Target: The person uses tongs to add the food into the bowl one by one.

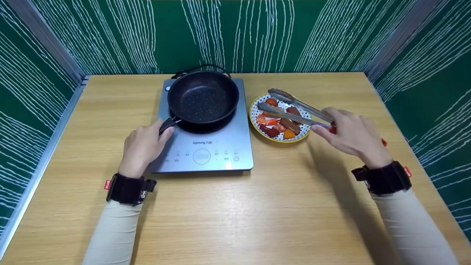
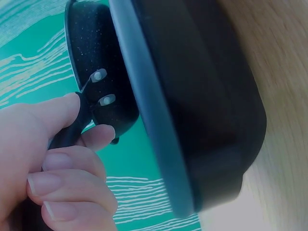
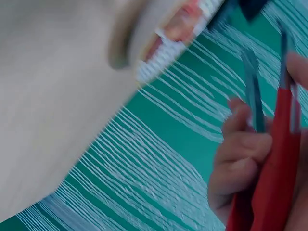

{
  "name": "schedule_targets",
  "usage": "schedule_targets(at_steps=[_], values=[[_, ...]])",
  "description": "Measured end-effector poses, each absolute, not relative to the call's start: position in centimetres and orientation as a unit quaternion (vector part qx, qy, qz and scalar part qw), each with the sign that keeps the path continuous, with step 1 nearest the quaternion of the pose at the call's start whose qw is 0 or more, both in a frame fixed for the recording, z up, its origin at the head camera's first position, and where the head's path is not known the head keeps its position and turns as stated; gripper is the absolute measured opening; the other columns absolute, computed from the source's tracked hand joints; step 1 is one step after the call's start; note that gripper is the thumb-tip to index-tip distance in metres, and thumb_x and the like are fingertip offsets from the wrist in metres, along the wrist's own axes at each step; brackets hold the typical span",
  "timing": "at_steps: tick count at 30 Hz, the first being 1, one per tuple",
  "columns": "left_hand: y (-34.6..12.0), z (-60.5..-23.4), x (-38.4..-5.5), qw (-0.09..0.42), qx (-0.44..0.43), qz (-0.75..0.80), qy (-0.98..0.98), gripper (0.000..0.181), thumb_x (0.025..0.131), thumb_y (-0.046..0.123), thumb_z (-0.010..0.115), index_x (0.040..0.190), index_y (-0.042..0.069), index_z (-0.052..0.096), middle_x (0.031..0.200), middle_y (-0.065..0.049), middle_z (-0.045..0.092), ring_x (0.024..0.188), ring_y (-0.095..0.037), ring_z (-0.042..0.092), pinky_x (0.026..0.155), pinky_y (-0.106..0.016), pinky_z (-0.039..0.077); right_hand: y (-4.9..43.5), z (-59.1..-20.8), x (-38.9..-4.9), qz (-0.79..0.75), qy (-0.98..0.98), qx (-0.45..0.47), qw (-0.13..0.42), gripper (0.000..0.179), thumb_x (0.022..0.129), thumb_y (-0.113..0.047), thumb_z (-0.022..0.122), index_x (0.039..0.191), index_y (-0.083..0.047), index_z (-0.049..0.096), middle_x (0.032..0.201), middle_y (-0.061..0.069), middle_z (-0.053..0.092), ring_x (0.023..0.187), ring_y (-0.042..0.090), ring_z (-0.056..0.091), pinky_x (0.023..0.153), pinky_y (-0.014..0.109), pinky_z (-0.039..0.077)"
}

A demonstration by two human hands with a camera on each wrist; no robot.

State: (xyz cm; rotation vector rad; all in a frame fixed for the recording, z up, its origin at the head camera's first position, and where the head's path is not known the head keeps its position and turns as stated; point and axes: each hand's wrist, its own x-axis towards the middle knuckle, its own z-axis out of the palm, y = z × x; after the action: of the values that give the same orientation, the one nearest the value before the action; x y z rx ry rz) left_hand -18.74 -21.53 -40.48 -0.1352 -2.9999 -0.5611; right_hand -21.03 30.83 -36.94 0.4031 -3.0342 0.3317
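My left hand (image 1: 143, 147) grips the black handle of a dark speckled frying pan (image 1: 204, 99), fingers curled round it in the left wrist view. The pan is over the upper part of a silver induction cooker (image 1: 220, 156), and its inside shows no food. My right hand (image 1: 351, 134) holds metal tongs (image 1: 294, 101) by their red handles (image 3: 279, 163). The tongs' arms stand apart above a dotted plate (image 1: 305, 134) with a yellow rim. On that plate lie sausage-like pieces (image 1: 289, 126), red and orange slices (image 1: 265, 119) and a yellow-orange piece (image 1: 289, 133).
A wooden table (image 1: 235, 217) carries everything. A black cable (image 1: 209, 66) curves behind the pan at the cooker's back. Green walls with white streaks (image 1: 257, 36) enclose the table at the back and sides. The plate stands just right of the cooker.
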Motion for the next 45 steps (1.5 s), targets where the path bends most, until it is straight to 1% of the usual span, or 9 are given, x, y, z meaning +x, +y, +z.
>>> schedule_targets(at_steps=[2,6,12,17,22,27,35,42,45], values=[[-21.5,-40.4,-18.8,0.042,-0.044,-0.185,-0.981,0.034,0.111,0.043,0.054,0.112,0.009,0.056,0.082,-0.015,0.056,0.069,-0.034,0.053,0.058,-0.037,0.03,30.9,-36.6,-20.8,0.105,-0.985,0.137,0.03,0.075,0.097,-0.072,0.06,0.14,-0.011,0.063,0.082,0.009,0.058,0.067,0.026,0.049,0.058,0.038,0.034],[-21.4,-40.4,-18.9,0.043,-0.043,-0.185,-0.981,0.035,0.111,0.044,0.054,0.11,0.009,0.055,0.08,-0.014,0.054,0.068,-0.033,0.053,0.058,-0.037,0.03,30.6,-36.0,-20.3,0.118,-0.982,0.146,0.009,0.065,0.097,-0.064,0.068,0.131,-0.01,0.07,0.08,0.007,0.061,0.067,0.024,0.049,0.059,0.038,0.036],[-21.3,-40.6,-18.9,0.056,-0.047,-0.18,-0.981,0.036,0.111,0.045,0.054,0.107,0.009,0.054,0.075,-0.011,0.05,0.066,-0.032,0.051,0.056,-0.037,0.029,30.2,-35.7,-20.1,0.126,-0.982,0.137,-0.012,0.052,0.097,-0.058,0.072,0.123,-0.012,0.075,0.075,0.006,0.059,0.066,0.024,0.05,0.059,0.038,0.034],[-21.2,-40.7,-18.9,0.052,-0.046,-0.185,-0.98,0.036,0.111,0.045,0.054,0.107,0.01,0.054,0.075,-0.011,0.049,0.066,-0.032,0.051,0.057,-0.038,0.029,30.4,-36.2,-20.0,0.128,-0.983,0.127,-0.027,0.054,0.097,-0.06,0.072,0.123,-0.013,0.077,0.075,0.005,0.06,0.069,0.025,0.051,0.061,0.038,0.035],[-21.3,-40.7,-19.0,0.045,-0.042,-0.188,-0.98,0.035,0.111,0.046,0.054,0.109,0.011,0.054,0.076,-0.012,0.05,0.067,-0.033,0.052,0.058,-0.037,0.029,30.8,-36.6,-19.8,0.134,-0.982,0.121,-0.048,0.057,0.096,-0.061,0.073,0.126,-0.013,0.078,0.083,0.005,0.068,0.074,0.026,0.054,0.065,0.039,0.038],[-21.5,-40.7,-18.9,0.041,-0.04,-0.186,-0.981,0.035,0.111,0.046,0.054,0.11,0.011,0.054,0.077,-0.012,0.051,0.068,-0.033,0.052,0.058,-0.037,0.029,31.1,-36.6,-19.8,0.139,-0.982,0.112,-0.059,0.059,0.095,-0.058,0.075,0.13,-0.011,0.076,0.088,0.007,0.071,0.078,0.027,0.054,0.066,0.04,0.037],[-21.6,-40.8,-18.9,0.039,-0.04,-0.184,-0.981,0.036,0.111,0.046,0.054,0.11,0.01,0.054,0.077,-0.013,0.051,0.068,-0.033,0.051,0.058,-0.037,0.029,31.4,-36.7,-19.9,0.138,-0.981,0.108,-0.083,0.054,0.094,-0.056,0.077,0.127,-0.013,0.078,0.095,0.006,0.076,0.084,0.028,0.056,0.07,0.042,0.037],[-21.5,-40.7,-18.9,0.046,-0.044,-0.179,-0.982,0.036,0.111,0.045,0.055,0.106,0.009,0.054,0.076,-0.012,0.05,0.066,-0.033,0.051,0.056,-0.037,0.028,31.6,-36.7,-19.7,0.124,-0.982,0.11,-0.086,0.048,0.094,-0.051,0.08,0.125,-0.015,0.079,0.094,0.004,0.076,0.08,0.026,0.056,0.065,0.039,0.036],[-21.5,-40.6,-18.8,0.045,-0.044,-0.18,-0.982,0.035,0.111,0.044,0.055,0.107,0.009,0.054,0.077,-0.013,0.052,0.067,-0.033,0.052,0.056,-0.037,0.029,31.3,-36.8,-19.8,0.123,-0.982,0.119,-0.085,0.045,0.095,-0.049,0.08,0.125,-0.015,0.079,0.094,0.004,0.076,0.081,0.025,0.057,0.066,0.039,0.037]])
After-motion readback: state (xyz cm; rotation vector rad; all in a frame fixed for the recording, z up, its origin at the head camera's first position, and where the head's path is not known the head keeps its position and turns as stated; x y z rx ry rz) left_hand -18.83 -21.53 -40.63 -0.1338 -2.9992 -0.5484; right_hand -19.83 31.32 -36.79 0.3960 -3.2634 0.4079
